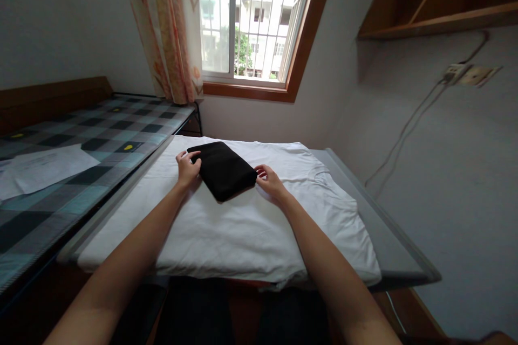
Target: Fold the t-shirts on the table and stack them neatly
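Observation:
A flat black rectangular pouch-like item (227, 169) lies at an angle over a white cloth garment (234, 237), its near corner seeming slightly raised. My left hand (188, 167) grips its left edge, thumb on the near side and fingers curled over the top. At the right corner, my right hand (268, 179) pinches the item between thumb and fingers. The garment is spread flat with some wrinkles, and its near edge hangs at the table's front.
The grey table (399, 248) shows along the garment's right side. To the left is a bed with a checked cover (133, 124) and white papers (44, 170). A window (259, 21), curtain (172, 27), wall shelf (441, 21) and hanging cable (399, 135) surround the table.

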A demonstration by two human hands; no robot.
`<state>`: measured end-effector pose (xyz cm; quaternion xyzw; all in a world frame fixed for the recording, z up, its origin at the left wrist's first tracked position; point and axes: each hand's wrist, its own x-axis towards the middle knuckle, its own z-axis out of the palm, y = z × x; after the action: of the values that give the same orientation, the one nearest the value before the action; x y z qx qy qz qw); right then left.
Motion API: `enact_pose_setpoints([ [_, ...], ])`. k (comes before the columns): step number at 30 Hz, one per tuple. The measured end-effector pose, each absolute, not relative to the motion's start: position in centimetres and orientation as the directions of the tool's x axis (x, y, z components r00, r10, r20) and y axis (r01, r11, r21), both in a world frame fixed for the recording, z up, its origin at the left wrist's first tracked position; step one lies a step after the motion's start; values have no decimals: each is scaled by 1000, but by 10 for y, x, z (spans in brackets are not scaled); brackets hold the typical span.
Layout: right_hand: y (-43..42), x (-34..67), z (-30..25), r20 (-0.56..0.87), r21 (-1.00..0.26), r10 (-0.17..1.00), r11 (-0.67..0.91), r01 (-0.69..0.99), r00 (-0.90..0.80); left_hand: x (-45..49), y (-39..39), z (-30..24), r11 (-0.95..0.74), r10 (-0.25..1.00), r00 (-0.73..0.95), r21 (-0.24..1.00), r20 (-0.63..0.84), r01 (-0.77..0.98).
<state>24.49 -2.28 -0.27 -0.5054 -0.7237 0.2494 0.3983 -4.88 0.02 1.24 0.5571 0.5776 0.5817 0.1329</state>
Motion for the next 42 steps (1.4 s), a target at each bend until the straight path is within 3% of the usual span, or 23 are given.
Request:
enact_pose_setpoints([
  [2, -26, 246, -1, 317, -725, 919, 395, 564, -236, -42, -7, 22, -343, 763, -267, 718, 589, 605],
  [5, -31, 249, 2, 280, -672, 919, 394, 626, -278, -24, -24, 36, -539, 770, 56, 602, 635, 589],
  [9, -31, 250, 2, 271, -708, 923, 383, 594, -271, -1, -46, 43, -712, 697, 416, 497, 584, 496],
  [13, -27, 248, -1, 279, -705, 924, 382, 597, -261, 6, -56, 39, -751, 658, 578, 355, 483, 557],
  [16, -27, 245, -2, 304, -647, 920, 391, 654, -248, 7, -58, 36, -746, 663, 628, 290, 408, 599],
  [20, -32, 245, 4, 440, -504, 861, 471, 724, -255, 7, -59, 35, -745, 664, 645, 267, 378, 611],
  [26, -41, 246, 19, 502, -248, 755, 593, 766, -422, 8, -59, 37, -736, 676, 642, 285, 362, 614],
  [32, -42, 250, 27, 520, -169, 723, 610, 774, -456, 8, -60, 39, -725, 689, 631, 322, 357, 609],
  [37, -41, 254, 27, 445, -127, 739, 611, 781, -505, 7, -60, 40, -730, 683, 634, 304, 364, 612],
  [42, -43, 244, 26, 475, -108, 757, 556, 824, -448, 7, -59, 39, -726, 688, 631, 306, 359, 616],
])
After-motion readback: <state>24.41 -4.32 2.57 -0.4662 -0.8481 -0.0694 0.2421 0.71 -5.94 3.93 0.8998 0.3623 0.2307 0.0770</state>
